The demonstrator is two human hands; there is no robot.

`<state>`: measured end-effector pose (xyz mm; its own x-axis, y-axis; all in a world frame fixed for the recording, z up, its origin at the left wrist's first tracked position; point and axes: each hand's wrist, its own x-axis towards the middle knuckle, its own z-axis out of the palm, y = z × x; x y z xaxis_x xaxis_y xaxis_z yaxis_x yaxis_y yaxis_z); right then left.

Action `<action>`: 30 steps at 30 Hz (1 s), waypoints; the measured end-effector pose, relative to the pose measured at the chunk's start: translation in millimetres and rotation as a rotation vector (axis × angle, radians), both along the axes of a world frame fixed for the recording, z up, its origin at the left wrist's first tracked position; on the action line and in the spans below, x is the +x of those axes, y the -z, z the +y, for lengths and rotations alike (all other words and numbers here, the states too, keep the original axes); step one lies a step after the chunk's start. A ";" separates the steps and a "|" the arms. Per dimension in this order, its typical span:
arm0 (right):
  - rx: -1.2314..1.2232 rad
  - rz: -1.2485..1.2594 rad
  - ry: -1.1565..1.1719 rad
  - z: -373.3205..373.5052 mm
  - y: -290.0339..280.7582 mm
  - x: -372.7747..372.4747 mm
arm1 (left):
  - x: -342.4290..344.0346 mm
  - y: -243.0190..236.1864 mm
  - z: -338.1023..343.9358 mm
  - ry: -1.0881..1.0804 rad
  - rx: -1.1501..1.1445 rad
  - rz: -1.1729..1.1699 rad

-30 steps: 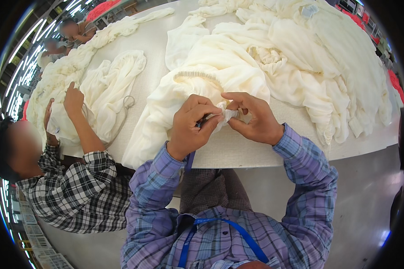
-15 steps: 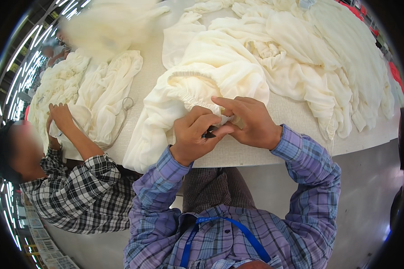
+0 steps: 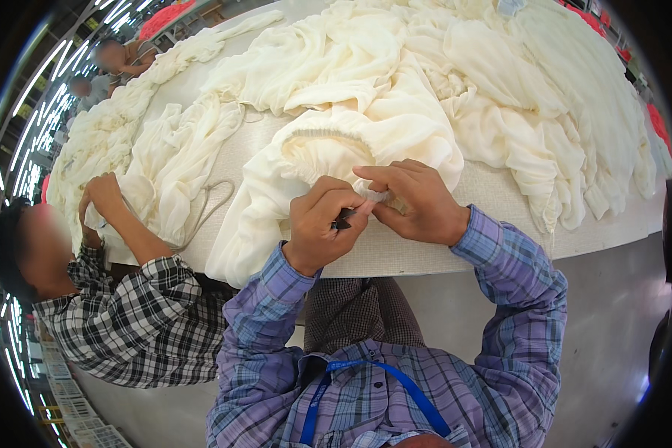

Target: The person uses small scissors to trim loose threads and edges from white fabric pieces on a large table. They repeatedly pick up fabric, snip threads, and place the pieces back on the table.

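A cream, sheer garment (image 3: 351, 127) with a gathered elastic opening lies on the table in front of me. At its near edge my left hand (image 3: 322, 224) is closed, with a small dark metal tool (image 3: 343, 218) showing between its fingers; most of the tool is hidden, so its kind is unclear. My right hand (image 3: 420, 205) pinches a small whitish bit of the garment's edge (image 3: 371, 194) between thumb and fingers. The fingertips of both hands nearly meet at this edge.
More cream garments (image 3: 523, 112) are heaped across the table (image 3: 493, 194), at the back and right. To my left a co-worker in a checked shirt (image 3: 149, 321) handles cream cloth. A thin grey cord (image 3: 205, 205) lies between us. Another person (image 3: 116, 60) is at the far left.
A blurred cream garment at the far left has come down onto the table, joining the heap behind mine. My hands have shifted only slightly at the garment's edge.
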<state>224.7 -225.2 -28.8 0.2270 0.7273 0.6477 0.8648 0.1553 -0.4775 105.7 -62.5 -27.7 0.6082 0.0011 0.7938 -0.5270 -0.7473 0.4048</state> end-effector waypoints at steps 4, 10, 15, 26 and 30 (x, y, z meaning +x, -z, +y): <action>-0.023 0.024 -0.030 0.8 2.0 2.9 | -7.4 2.2 -0.7 0.003 -0.035 0.005; -0.046 -0.030 -0.010 2.6 0.8 5.6 | -23.8 12.8 -4.2 -0.009 -0.141 0.002; -0.026 -0.014 0.088 -10.3 -6.0 -17.1 | -35.7 18.0 -11.0 -0.018 -0.268 -0.004; 0.105 0.266 0.180 -30.4 60.1 -113.1 | -146.7 75.5 -73.1 0.168 -0.576 0.289; 0.118 0.216 0.201 -33.8 59.6 -119.0 | -159.0 87.2 -73.5 0.215 -0.605 0.482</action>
<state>105.8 -259.0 -88.4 0.5000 0.5765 0.6462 0.7646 0.0564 -0.6420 -53.4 -136.0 -114.9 0.9198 0.1909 0.3429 -0.2983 -0.2277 0.9269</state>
